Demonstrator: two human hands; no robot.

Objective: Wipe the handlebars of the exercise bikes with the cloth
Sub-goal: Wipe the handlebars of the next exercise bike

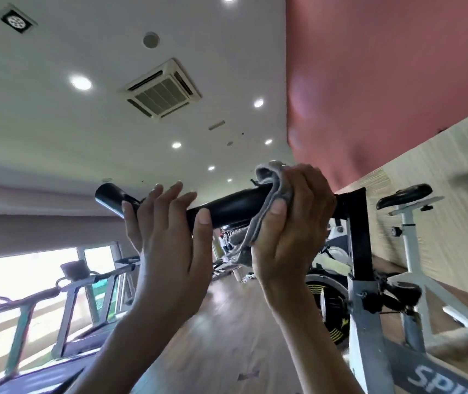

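Note:
A black handlebar of an exercise bike runs across the middle of the view, its open end at the left. My right hand grips a grey cloth wrapped round the bar near its post. The cloth's loose end hangs below the bar. My left hand is on the bar's left part, fingers straight behind it and thumb in front.
The bike's grey frame and black post stand at the right, with a flywheel below. A second white bike with a black saddle is further right by the wall. Treadmills line the left by the windows. Wooden floor lies between.

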